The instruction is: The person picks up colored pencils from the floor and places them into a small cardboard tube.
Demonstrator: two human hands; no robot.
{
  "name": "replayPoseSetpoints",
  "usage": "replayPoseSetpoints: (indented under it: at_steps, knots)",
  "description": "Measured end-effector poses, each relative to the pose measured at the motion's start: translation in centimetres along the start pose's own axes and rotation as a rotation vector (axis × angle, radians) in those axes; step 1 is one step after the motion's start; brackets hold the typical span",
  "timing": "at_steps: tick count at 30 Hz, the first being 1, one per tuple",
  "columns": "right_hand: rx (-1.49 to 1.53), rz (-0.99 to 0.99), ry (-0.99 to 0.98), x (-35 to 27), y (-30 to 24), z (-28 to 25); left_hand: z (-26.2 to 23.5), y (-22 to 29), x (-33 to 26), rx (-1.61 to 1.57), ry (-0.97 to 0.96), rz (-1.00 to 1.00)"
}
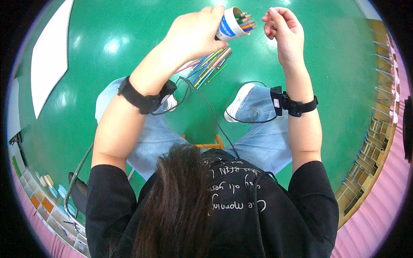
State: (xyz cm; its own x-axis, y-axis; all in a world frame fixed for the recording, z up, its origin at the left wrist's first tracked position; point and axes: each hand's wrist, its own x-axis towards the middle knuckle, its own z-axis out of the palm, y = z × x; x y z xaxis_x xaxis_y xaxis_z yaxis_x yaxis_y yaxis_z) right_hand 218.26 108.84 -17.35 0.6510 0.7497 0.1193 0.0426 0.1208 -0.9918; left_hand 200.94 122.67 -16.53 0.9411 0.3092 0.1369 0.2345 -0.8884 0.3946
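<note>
My left hand (195, 32) is wrapped round a white and blue pencil tube (232, 22). The tube is tipped on its side with its mouth facing right, and several coloured pencils (247, 22) poke out of it. Just right of that mouth is my right hand (282, 32), raised, its fingers curled in and the thumb bent towards the forefinger; no object shows in it. Below the left hand, a loose bundle of coloured pencils (211, 66) lies spread on the green floor (335, 64) between my feet.
Black straps with small boxes circle both wrists, the left strap (144, 96) and the right strap (297, 105), with black cables (211, 107) trailing across my lap. A white board (49, 60) is at the far left. Stacked wooden furniture (365, 165) lines the right side.
</note>
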Motion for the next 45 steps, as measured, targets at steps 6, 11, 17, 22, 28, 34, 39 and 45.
replayPoseSetpoints:
  at_steps: [6,11,17,22,28,34,39,45]
  knots:
    - [-0.067,0.197,0.049,1.7,6.1,-0.7,-3.7,-1.8,-0.3,0.069,0.176,-0.038]
    - [-0.538,0.474,-0.111,2.6,22.3,-0.3,-4.2,-3.6,-1.0,0.126,0.156,-0.123]
    - [-0.937,0.636,-0.322,-5.2,41.6,-1.2,-5.0,-3.5,-1.8,0.073,0.024,-0.225]
    - [-0.867,1.071,-0.206,-10.5,46.9,0.3,-3.7,-4.9,-2.7,0.140,0.032,-0.212]
    - [-0.973,0.990,0.023,-11.4,44.8,3.0,-4.2,-4.1,-2.0,0.042,0.034,-0.243]
    - [-1.178,0.392,-0.409,-11.8,40.4,3.1,-4.6,-3.6,-1.4,0.024,0.040,-0.218]
    - [-1.328,0.144,-0.698,-11.2,40.4,2.4,-4.2,-3.8,-1.3,0.015,0.023,-0.209]
    - [-1.400,-0.057,-0.856,-11.1,40.5,2.6,-4.1,-3.7,-1.2,0.016,0.003,-0.203]
